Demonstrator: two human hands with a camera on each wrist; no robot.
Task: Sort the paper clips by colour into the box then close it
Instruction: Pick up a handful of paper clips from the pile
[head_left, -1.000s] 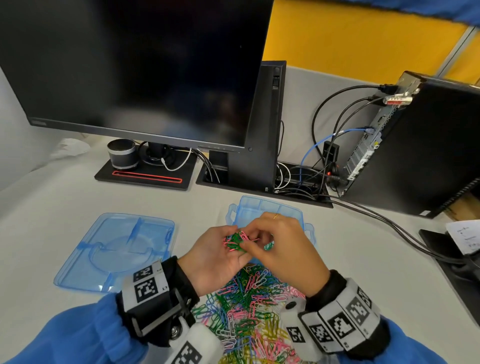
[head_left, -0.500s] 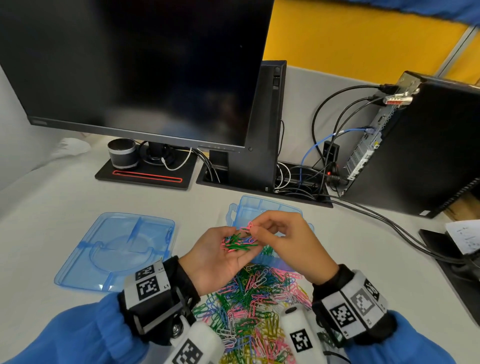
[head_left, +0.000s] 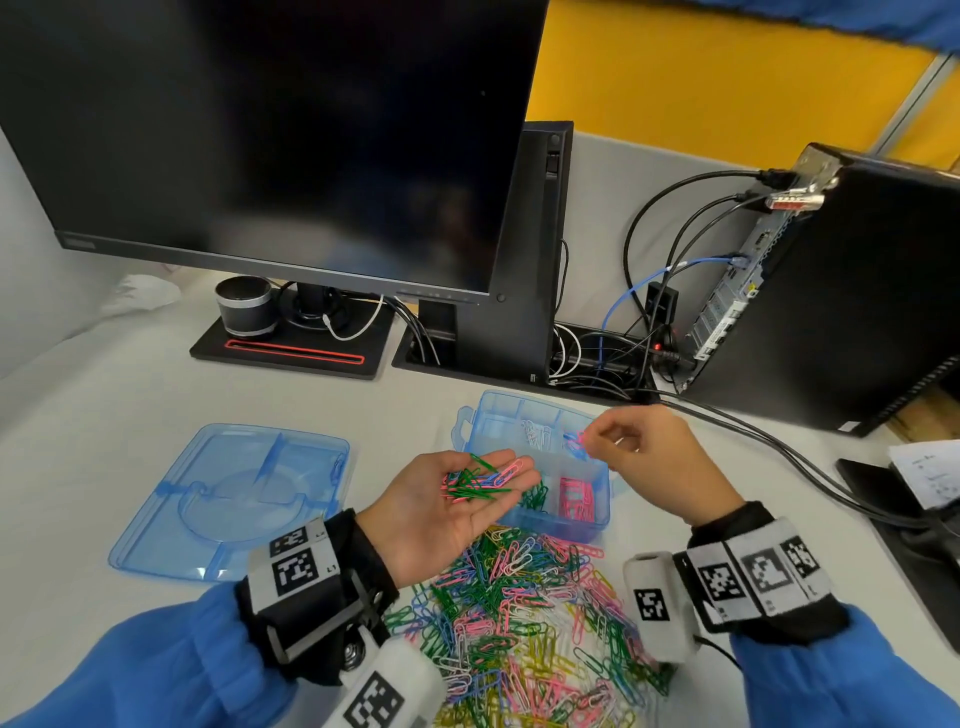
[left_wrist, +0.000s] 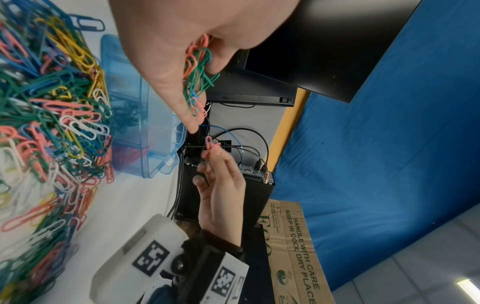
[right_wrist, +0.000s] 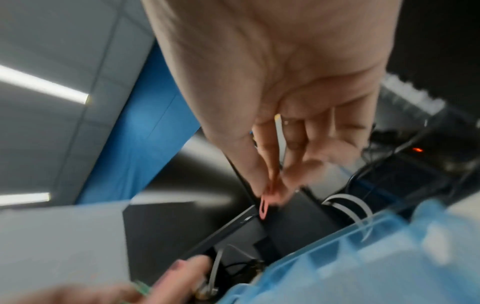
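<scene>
**Pink clip heads for its compartment**

The right hand (head_left: 644, 457) pinches one pink clip (left_wrist: 209, 147) above the box (head_left: 597, 512). The left hand (head_left: 441, 512) lies palm-up and relaxed beside the box, cradling a small bunch (head_left: 478, 480). To do it well, the person should lower the clip over the box's near pink compartment (head_left: 575, 498) before letting go.

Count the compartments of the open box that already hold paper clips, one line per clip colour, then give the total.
White paper clips: 1 compartment
Blue paper clips: 1 compartment
Green paper clips: 1 compartment
Pink paper clips: 1 compartment
Total: 4 compartments of the blue box hold clips.
</scene>
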